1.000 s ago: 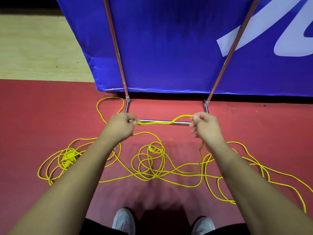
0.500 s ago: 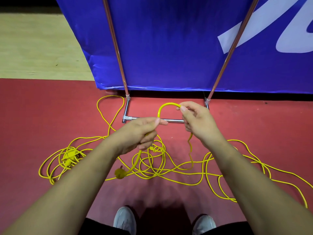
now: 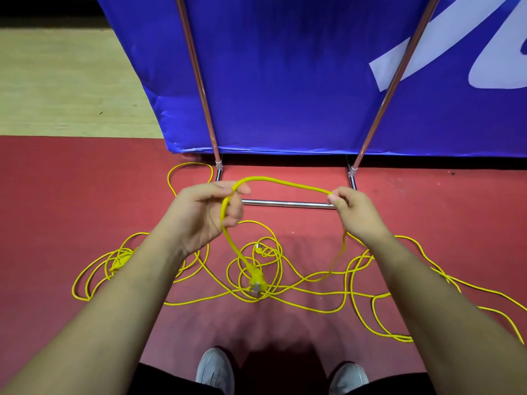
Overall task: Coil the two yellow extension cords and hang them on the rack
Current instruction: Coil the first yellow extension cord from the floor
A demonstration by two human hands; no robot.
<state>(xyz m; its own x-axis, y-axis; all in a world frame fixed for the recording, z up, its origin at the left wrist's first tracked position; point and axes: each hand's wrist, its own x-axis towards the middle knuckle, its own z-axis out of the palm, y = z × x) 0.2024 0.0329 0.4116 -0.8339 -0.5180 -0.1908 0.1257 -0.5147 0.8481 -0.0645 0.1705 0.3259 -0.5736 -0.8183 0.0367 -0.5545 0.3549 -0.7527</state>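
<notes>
Your left forearm hides part of the yellow cord tangled on the floor; its dangling plug is blurred; the rack uprights run off the top edge.

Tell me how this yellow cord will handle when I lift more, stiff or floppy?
Probably floppy: the yellow cord arches between the left hand and right hand and droops below both. Its plug hangs, so that end may swing. Overlapping loops on the floor will likely snag.
</notes>
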